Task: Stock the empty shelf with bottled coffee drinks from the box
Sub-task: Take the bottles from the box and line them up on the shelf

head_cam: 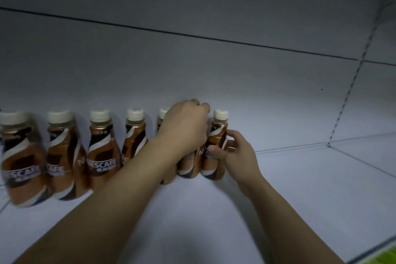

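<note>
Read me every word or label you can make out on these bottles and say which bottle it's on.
"ESCAFE", first letter cut off: leftmost bottle.
"CAFE", partial: second bottle.
"NESCAFE": third bottle.
"N", the rest hidden by the right hand: rightmost bottle.
Small print under the logos: too blurred to read.

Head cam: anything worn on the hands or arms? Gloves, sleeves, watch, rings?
Nothing worn that shows. The left hand and right hand are bare, no gloves. Both forearms are bare down to the bottom edge of the picture, so no sleeve is in view. No watch, band or ring is visible, though the picture is dim and a little blurred.
</note>
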Demonstrator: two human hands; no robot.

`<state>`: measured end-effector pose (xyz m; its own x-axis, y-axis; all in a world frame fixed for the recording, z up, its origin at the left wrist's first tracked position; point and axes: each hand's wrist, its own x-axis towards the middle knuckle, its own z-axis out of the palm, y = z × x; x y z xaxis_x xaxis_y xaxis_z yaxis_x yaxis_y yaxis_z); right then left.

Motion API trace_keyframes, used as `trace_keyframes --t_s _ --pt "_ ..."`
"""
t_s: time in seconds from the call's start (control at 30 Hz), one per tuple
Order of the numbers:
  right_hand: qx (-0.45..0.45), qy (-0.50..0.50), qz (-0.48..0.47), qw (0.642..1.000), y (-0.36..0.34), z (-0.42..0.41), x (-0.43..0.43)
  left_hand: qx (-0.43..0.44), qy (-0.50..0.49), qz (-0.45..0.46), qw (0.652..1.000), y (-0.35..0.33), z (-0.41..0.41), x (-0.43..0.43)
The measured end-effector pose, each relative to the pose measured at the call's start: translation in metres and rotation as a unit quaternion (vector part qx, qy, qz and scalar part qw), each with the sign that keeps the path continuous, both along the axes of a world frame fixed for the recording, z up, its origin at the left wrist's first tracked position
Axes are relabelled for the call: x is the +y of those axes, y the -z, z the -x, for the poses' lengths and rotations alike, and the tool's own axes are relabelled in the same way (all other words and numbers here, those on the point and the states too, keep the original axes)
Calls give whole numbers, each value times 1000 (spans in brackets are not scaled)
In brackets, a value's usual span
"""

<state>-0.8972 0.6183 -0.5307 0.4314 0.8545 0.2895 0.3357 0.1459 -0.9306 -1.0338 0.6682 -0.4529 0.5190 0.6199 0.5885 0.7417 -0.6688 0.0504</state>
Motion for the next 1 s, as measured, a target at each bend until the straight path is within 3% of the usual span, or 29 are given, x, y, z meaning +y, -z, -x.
trace_keyframes --t_s 0.07,0.23,0.43,0.67,1.0 --pt "-45 23 -7 999 5 0 0 46 13 -66 997 1 -2 2" --pt "-176 80 27 981 10 3 -5 95 5 -92 991 -2 1 8" --pt "-182 75 85 977 21 1 -14 141 -66 -75 985 -19 13 7" --pt "-191 72 65 977 22 2 -9 142 -72 -41 986 -19 12 7" --pt "-186 51 84 978 17 3 -14 131 -74 -64 987 -15 10 7"
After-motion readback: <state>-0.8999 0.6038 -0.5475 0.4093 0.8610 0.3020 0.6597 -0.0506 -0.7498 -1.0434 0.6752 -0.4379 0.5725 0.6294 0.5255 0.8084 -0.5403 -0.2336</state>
